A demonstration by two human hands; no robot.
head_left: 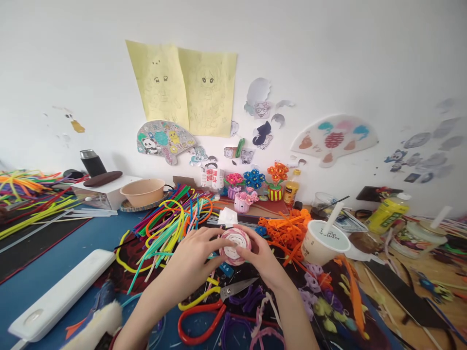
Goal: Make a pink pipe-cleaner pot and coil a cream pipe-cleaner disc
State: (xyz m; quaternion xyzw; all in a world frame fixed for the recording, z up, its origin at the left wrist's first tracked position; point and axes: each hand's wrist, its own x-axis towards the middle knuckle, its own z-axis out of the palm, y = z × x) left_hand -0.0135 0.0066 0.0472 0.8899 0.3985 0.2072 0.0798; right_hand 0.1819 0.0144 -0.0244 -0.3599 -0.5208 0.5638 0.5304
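Note:
Both my hands hold a round pink-and-white coiled pipe-cleaner piece (235, 244) above the cluttered table. My left hand (193, 257) grips its left side with the fingers curled round it. My right hand (260, 257) closes on its right side, thumb on top. Just below the hands lie scissors with red handles (215, 311). A pile of coloured pipe cleaners (171, 218) spreads to the left, and orange ones (288, 231) lie to the right.
A paper cup with a straw (321, 240) stands right of my hands. Small pipe-cleaner flower pots (255, 187) line the wall. A beige bowl (142, 192) sits on a white box, and a long white case (58, 294) lies at front left. Purple pieces (310, 284) litter the front.

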